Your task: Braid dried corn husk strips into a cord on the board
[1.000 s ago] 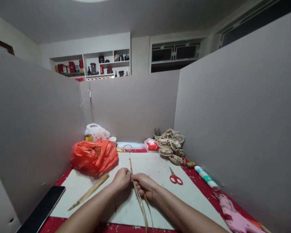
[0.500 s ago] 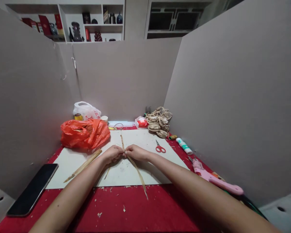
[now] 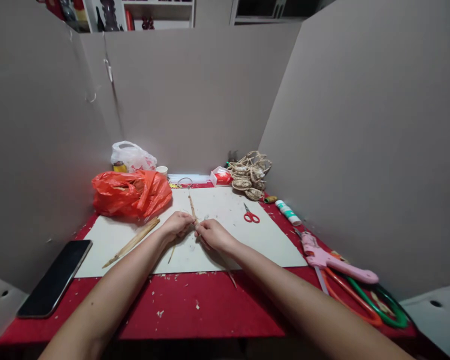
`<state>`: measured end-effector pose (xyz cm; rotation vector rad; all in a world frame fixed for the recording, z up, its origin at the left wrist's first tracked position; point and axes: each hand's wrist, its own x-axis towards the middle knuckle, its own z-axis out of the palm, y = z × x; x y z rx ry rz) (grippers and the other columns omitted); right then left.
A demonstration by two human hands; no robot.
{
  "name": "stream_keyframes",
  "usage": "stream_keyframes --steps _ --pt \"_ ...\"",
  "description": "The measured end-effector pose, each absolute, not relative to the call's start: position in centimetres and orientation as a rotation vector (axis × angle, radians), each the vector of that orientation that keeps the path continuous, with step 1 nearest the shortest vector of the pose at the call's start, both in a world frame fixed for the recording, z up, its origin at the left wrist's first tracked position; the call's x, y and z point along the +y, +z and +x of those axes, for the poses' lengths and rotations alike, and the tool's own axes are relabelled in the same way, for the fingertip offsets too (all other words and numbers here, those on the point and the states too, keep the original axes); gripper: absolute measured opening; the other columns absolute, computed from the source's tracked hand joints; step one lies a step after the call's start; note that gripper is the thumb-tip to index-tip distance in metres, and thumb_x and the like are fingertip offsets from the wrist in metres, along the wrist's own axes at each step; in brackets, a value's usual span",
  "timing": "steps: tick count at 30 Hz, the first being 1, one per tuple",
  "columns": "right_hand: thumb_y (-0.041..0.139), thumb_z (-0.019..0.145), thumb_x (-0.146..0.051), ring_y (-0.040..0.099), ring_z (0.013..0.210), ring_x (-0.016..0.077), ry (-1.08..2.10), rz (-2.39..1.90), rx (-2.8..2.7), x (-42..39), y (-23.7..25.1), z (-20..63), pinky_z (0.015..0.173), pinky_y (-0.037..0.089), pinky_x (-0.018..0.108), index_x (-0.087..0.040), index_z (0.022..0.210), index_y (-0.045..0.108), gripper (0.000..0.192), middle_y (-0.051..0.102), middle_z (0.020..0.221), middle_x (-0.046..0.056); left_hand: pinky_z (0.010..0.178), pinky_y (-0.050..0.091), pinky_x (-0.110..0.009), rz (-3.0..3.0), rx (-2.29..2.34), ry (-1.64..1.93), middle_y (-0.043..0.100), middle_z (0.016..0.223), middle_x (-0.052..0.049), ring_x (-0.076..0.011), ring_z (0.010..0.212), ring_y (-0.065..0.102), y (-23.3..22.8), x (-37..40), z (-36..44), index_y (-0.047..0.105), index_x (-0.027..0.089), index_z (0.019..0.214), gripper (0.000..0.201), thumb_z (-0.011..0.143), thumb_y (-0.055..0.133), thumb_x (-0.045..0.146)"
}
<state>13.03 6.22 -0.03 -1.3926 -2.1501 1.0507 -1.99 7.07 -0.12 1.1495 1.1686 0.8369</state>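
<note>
Over the white sheet (image 3: 217, 202), my left hand (image 3: 179, 225) pinches a thin cord of dried plant fibre (image 3: 192, 206), which runs away from me toward a thin ring (image 3: 185, 183). Just to its right, my right hand (image 3: 213, 234) has its fingers closed on the same cord, lower down. A loose tail of the fibre trails out under my right wrist toward the front edge. Below my left hand a short thin strip (image 3: 171, 254) sticks out. A bundle of dried leaf strips (image 3: 131, 243) lies left of my left forearm.
Red-handled scissors (image 3: 251, 216) lie right of my hands. Behind them sit coiled rope pieces (image 3: 247, 175). A red plastic bag (image 3: 131, 195) and a phone (image 3: 54, 280) are at left; a pink glue gun (image 3: 333, 262) is at right. Grey panels enclose the table.
My right hand has slid slightly down and right along the cord, apart from my left hand. The view has tilted downward, showing more of the table's front and the large handles at right.
</note>
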Motion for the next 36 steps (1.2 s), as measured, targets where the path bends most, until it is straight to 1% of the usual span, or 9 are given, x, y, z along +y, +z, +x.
stream_keyframes --steps 5,9,14,17,20,23,27,30,36 --pt "0.038 0.09 -0.021 0.059 0.061 0.0164 0.793 -1.5 -2.13 5.1 -0.1 11.7 0.057 0.037 0.024 -0.013 0.079 0.062 0.029 0.065 0.067 0.01 0.038 0.008 -0.021 1.119 1.054 0.745 0.021 0.043 0.01 -0.0039 0.035 0.013 0.4 7.5 -2.7 0.042 0.018 0.062 0.024 0.078 0.051 0.033" --pt "0.04 0.091 -0.025 0.061 0.083 0.0237 0.559 -1.585 -2.175 4.1 0.4 11.2 0.069 0.037 0.029 -0.014 0.087 0.062 0.025 0.067 0.091 0.018 0.038 0.007 -0.021 1.114 1.004 0.768 0.021 0.042 0.011 -0.0035 0.035 0.013 0.1 7.6 -2.7 0.04 0.018 0.06 0.026 0.073 0.057 0.033" --pt "0.045 0.089 -0.03 0.058 0.07 0.0198 0.511 -1.462 -2.415 -0.4 0.9 11.6 0.064 0.034 0.028 -0.017 0.078 0.061 0.024 0.067 0.078 0.011 0.04 0.004 -0.022 1.119 1.004 0.845 0.025 0.039 0.012 -0.0024 0.034 0.012 -0.4 7.1 -2.4 0.055 0.014 0.07 0.021 0.065 0.067 0.03" --pt "0.047 0.089 -0.042 0.053 0.06 0.0153 0.751 -1.144 -2.57 -2.5 2.0 13.2 0.057 0.032 0.025 -0.018 0.066 0.058 0.035 0.062 0.064 0.005 0.041 0.003 -0.023 1.124 0.999 0.842 0.025 0.038 0.012 -0.0023 0.034 0.013 -0.4 7.0 -2.6 0.056 0.013 0.07 0.024 0.063 0.069 0.032" --pt "0.041 0.09 -0.046 0.051 0.057 0.0138 0.804 -1.158 -2.249 -1.3 3.3 14.7 0.056 0.034 0.024 -0.018 0.066 0.056 0.04 0.058 0.059 0.002 0.042 0.004 -0.022 1.143 0.978 0.825 0.025 0.039 0.012 -0.0022 0.035 0.014 -0.3 7.1 -2.9 0.055 0.013 0.069 0.026 0.062 0.07 0.033" --pt "0.047 0.088 -0.037 0.054 0.069 0.0157 0.714 -1.295 -1.926 2.6 4.0 14.8 0.063 0.038 0.023 -0.016 0.074 0.059 0.028 0.062 0.071 0.005 0.041 0.004 -0.022 1.164 0.966 0.808 0.025 0.041 0.012 -0.0022 0.036 0.014 -0.2 7.2 -3.0 0.052 0.015 0.068 0.028 0.062 0.07 0.036" --pt "0.044 0.089 -0.03 0.051 0.057 0.0129 1.052 -1.356 -1.939 7.3 3.4 12.9 0.053 0.036 0.021 -0.014 0.067 0.057 0.03 0.059 0.06 0.003 0.041 0.004 -0.022 1.186 0.962 0.767 0.024 0.042 0.012 -0.002 0.036 0.014 0.1 7.3 -3.0 0.05 0.015 0.062 0.027 0.062 0.068 0.036" --pt "0.04 0.091 -0.033 0.034 0.037 0.008 1.279 -1.359 -1.979 8.9 2.3 12.0 0.04 0.025 0.021 -0.016 0.058 0.051 0.039 0.044 0.042 -0.004 0.041 0.005 -0.023 1.189 0.964 0.758 0.024 0.043 0.011 -0.0019 0.036 0.014 0.2 7.2 -3.0 0.053 0.014 0.064 0.022 0.063 0.066 0.032" --pt "0.048 0.089 -0.042 0.026 0.033 0.0049 1.566 -1.303 -1.966 10.4 0.8 13.4 0.036 0.016 0.021 -0.015 0.055 0.05 0.043 0.036 0.037 -0.007 0.041 0.004 -0.024 1.194 0.997 0.727 0.026 0.043 0.01 -0.0021 0.036 0.014 0.4 7.1 -2.7 0.06 0.011 0.072 0.022 0.067 0.064 0.032"
